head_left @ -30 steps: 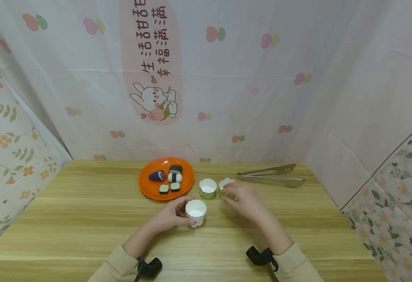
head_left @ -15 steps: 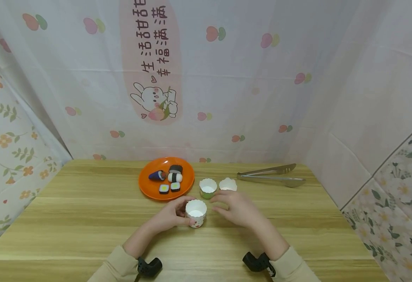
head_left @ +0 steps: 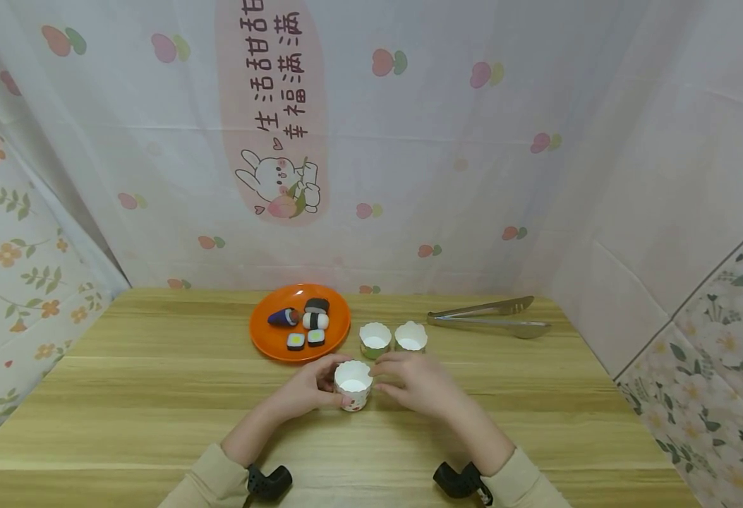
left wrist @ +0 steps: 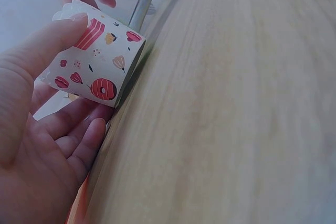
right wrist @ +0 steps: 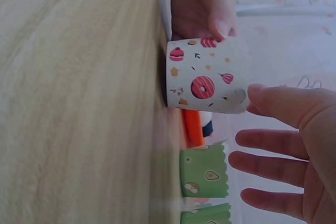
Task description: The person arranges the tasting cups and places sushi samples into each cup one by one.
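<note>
A white paper cup with a red dessert print [head_left: 353,395] stands on the table, its scalloped rim up. The left hand [head_left: 310,388] holds it from the left, thumb on the near side and fingers round the far side; in the left wrist view the left hand [left wrist: 47,108] shows the thumb on the print. The right hand [head_left: 418,383] is just right of the cup, fingers extended, holding nothing. In the right wrist view the right hand [right wrist: 294,150] has its index finger or thumb close by the rim; contact is unclear.
Behind the hands stand two green cups with white insides, one [head_left: 375,340] beside the other [head_left: 411,337]. An orange plate [head_left: 263,342] with several toy sushi pieces is at the back left. Metal tongs [head_left: 473,319] lie at the back right, before the curtain.
The right hand has moved left and toward the front, from the right green cup to beside the printed cup. The left hand and its cup have stayed in place.
</note>
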The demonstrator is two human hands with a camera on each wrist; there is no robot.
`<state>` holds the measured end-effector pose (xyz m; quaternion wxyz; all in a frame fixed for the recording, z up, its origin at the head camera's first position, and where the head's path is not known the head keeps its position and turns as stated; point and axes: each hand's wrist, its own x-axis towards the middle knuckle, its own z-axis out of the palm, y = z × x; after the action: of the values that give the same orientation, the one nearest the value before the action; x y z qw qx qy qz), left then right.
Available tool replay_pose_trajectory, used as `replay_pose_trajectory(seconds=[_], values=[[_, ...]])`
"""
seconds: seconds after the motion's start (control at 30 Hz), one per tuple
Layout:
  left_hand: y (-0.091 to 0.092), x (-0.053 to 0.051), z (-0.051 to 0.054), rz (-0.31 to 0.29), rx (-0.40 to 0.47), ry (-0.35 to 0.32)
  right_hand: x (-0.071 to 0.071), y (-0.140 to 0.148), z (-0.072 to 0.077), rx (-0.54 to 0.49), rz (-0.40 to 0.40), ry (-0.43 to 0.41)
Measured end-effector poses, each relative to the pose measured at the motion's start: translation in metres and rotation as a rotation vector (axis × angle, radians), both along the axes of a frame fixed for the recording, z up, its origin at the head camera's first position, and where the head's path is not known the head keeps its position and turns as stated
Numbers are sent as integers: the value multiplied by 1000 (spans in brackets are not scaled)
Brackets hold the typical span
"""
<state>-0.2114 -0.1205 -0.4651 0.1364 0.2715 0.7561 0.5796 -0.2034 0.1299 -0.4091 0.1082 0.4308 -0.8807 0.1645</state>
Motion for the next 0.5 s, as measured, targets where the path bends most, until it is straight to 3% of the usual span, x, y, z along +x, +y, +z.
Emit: replay_pose_trajectory(seconds=[0.5], values=[[1,0,0,7,2,8,1,-4,-7,35,-10,-25]])
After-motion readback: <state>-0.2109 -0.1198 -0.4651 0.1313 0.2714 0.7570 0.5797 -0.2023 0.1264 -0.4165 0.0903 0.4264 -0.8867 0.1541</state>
